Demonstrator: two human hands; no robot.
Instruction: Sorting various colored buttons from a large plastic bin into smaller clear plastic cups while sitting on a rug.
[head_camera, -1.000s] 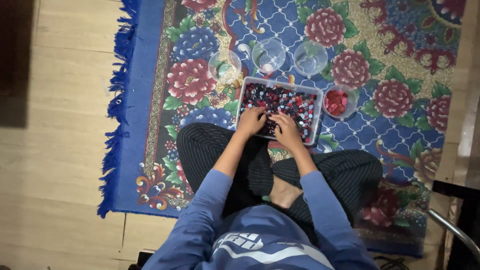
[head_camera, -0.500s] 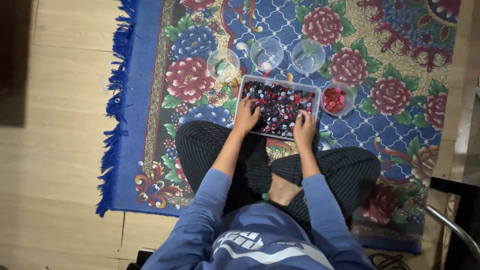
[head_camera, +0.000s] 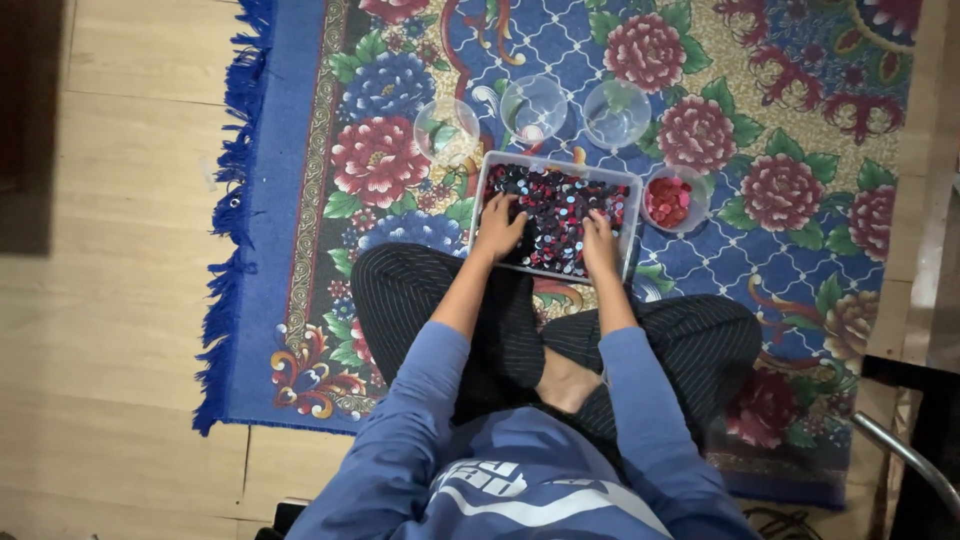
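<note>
A clear rectangular plastic tray (head_camera: 628, 190) of small red, dark and pale blue discs lies on the blue floral rug (head_camera: 300, 200), just ahead of the crossed legs. The left hand (head_camera: 498, 228) and right hand (head_camera: 600, 243) rest inside on the discs, fingers loosely curled; any grasp is hidden, too small to tell.

your right hand (head_camera: 600, 245) has slid away from the left, out toward the right side of the clear tray (head_camera: 556, 215), and now lies flat on the small red, blue and dark discs there. your left hand (head_camera: 497, 228) has crept a little toward the tray's left side; the two hands, side by side a second ago, now lie apart.
</note>
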